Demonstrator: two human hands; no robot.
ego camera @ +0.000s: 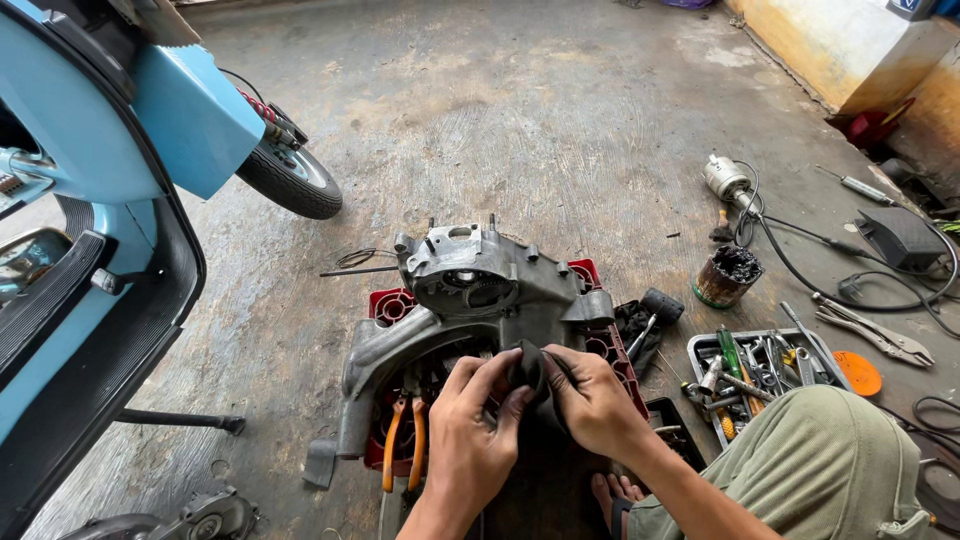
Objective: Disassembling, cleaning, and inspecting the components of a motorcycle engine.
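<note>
Rag (530,372): a dark cloth, held between both your hands low in the middle of the view, directly over the near edge of the engine case (470,290). Your left hand (470,430) pinches the rag's left side, fingers curled and pressed onto the cloth. Your right hand (595,400) closes on the rag's right side, thumb and fingers pinching it; the two hands touch around the cloth.

The engine case is a grey cast metal housing. It lies on a red crate (600,345), which sits on the concrete floor (520,130). Pliers (405,440) with orange handles rest just left of your left hand, against the case.

To the right of the crate, a grey tray (700,345) holds mixed hand tools. Your knee, in olive trousers (820,460), overlaps the tray's near corner. An orange disc (858,373) lies just beyond the tray. A rusty tin (727,276) with dark contents stands farther back, near black cables (800,265) and a small electric tool (727,178).

A light blue scooter (90,200) fills the left side; its front wheel (290,180) rests on the floor, well apart from the case. A thin rod (358,270) lies on the floor, its right end by the case's left side.
</note>
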